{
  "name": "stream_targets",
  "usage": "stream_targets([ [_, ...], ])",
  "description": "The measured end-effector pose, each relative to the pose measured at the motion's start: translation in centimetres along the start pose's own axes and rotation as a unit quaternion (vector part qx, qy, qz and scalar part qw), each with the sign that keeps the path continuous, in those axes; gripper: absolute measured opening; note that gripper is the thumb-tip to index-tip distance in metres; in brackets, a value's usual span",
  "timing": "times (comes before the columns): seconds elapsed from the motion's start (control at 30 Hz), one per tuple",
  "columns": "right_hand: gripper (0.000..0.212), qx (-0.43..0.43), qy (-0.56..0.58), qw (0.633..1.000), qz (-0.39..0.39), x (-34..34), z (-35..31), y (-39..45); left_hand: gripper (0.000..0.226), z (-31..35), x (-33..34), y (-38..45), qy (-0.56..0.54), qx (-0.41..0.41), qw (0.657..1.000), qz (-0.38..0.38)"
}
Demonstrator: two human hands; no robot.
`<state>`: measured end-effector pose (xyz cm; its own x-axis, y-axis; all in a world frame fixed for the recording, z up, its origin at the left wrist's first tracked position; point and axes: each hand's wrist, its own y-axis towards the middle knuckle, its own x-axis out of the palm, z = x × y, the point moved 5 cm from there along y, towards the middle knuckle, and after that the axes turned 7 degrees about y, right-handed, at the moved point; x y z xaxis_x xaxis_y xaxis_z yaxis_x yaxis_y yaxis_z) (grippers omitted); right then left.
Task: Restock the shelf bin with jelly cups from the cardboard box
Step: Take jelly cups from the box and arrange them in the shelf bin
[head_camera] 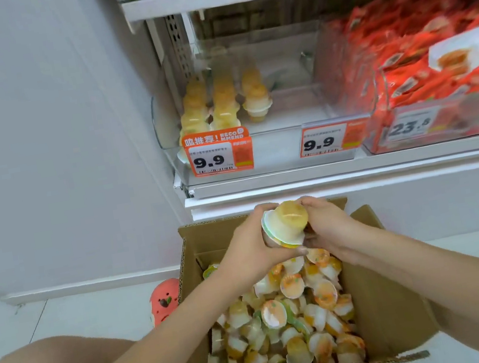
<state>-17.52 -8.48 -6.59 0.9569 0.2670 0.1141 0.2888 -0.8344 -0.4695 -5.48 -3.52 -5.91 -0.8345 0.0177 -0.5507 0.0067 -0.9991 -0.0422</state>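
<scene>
Both hands, left (247, 245) and right (326, 225), grip a stack of jelly cups (287, 225) above the open cardboard box (389, 308). Top cup: clear yellow dome, white rim. Shelf bin (283, 110) holds three rows of similar cups.

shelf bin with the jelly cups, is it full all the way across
No, the shelf bin holds jelly cups only at its left end; the rest is bare.

Both hands, left (250, 243) and right (329, 226), grip a jelly-cup stack (287, 225) above the open box (389, 308); the bin (284, 116) holds three rows.
</scene>
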Motion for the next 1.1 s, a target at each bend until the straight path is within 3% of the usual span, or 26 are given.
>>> stream_targets([
  [0.17, 0.023, -0.060, -0.033, 0.997, 0.037, 0.7, -3.7, -0.4, 0.065, 4.0, -1.8, 0.9, -0.054, 0.009, 0.998, 0.045],
  [0.3, 0.031, -0.165, -0.071, 0.984, -0.002, 0.4, -7.6, -1.6, 0.052, 5.3, -3.2, 1.8, -0.046, 0.032, 0.996, 0.069],
  [0.4, 0.035, -0.151, -0.012, 0.985, -0.076, 0.5, -9.0, -1.9, 0.050, 5.9, -4.1, 2.7, -0.025, 0.047, 0.994, 0.097],
  [0.5, 0.026, -0.125, 0.001, 0.986, -0.109, 0.8, -9.9, -1.9, 0.051, 6.6, -4.8, 3.7, -0.021, 0.054, 0.990, 0.127],
  [0.6, 0.020, -0.184, -0.093, 0.974, -0.091, 1.0, -10.9, -2.7, 0.054, 6.9, -5.2, 4.3, 0.007, 0.071, 0.987, 0.141],
  [0.7, 0.036, -0.251, -0.191, 0.947, -0.051, 1.1, -11.4, -3.0, 0.062, 7.0, -5.1, 4.6, 0.044, 0.074, 0.986, 0.144],
  [0.83, 0.041, -0.247, -0.192, 0.949, -0.032, 0.8, -11.3, -2.5, 0.070, 7.1, -4.8, 4.7, 0.091, 0.090, 0.984, 0.120],
  [1.0, 0.032, -0.264, -0.204, 0.943, -0.012, 0.9, -10.9, -2.4, 0.073, 7.2, -5.0, 4.4, 0.138, 0.124, 0.977, 0.106],
  [1.1, 0.031, -0.269, -0.206, 0.941, -0.001, 1.0, -11.8, -2.6, 0.094, 7.3, -5.7, 4.2, 0.140, 0.111, 0.980, 0.087],
])
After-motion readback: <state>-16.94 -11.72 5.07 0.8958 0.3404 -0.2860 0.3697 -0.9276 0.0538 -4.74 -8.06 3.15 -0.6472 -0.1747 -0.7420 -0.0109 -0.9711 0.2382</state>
